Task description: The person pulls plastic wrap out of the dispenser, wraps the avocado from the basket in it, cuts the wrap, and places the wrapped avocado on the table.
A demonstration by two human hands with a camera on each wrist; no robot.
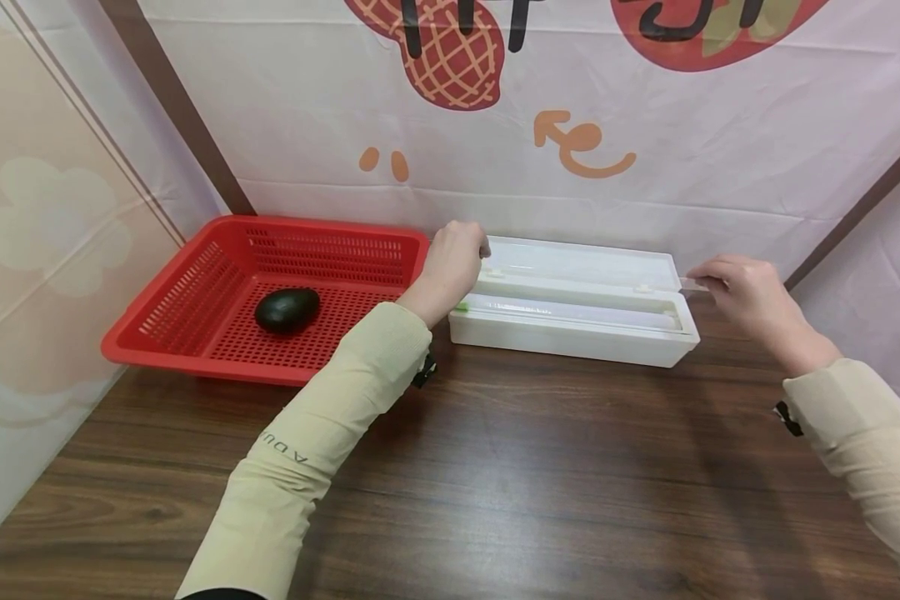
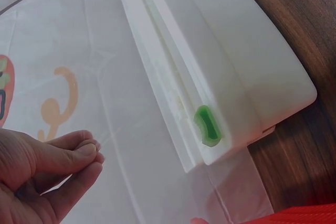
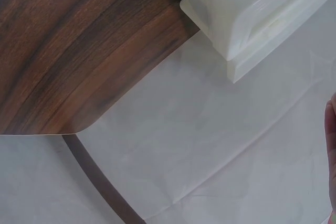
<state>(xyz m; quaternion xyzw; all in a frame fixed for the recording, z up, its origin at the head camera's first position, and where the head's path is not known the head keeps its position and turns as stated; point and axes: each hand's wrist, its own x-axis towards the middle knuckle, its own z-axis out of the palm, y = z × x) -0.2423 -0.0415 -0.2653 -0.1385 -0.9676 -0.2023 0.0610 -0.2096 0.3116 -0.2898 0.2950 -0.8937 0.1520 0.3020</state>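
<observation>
A white plastic wrap dispenser (image 1: 570, 337) lies at the back of the table with its lid (image 1: 581, 262) raised, a clear roll of plastic wrap (image 1: 570, 312) inside. A green slide cutter (image 2: 208, 125) sits at its left end. My left hand (image 1: 453, 262) is above that end, thumb and fingertips pinched together on what seems to be the thin wrap edge; the film is barely visible. Beyond the right end, my right hand (image 1: 753, 300) pinches a translucent strip of wrap (image 1: 692, 284). Only a sliver of that hand shows in the right wrist view.
A red perforated basket (image 1: 202, 367) stands left of the dispenser, beside my left forearm. One dark green avocado (image 1: 287, 310) lies in it. Behind the wooden table (image 1: 540, 467) hangs a printed cloth (image 1: 292, 108).
</observation>
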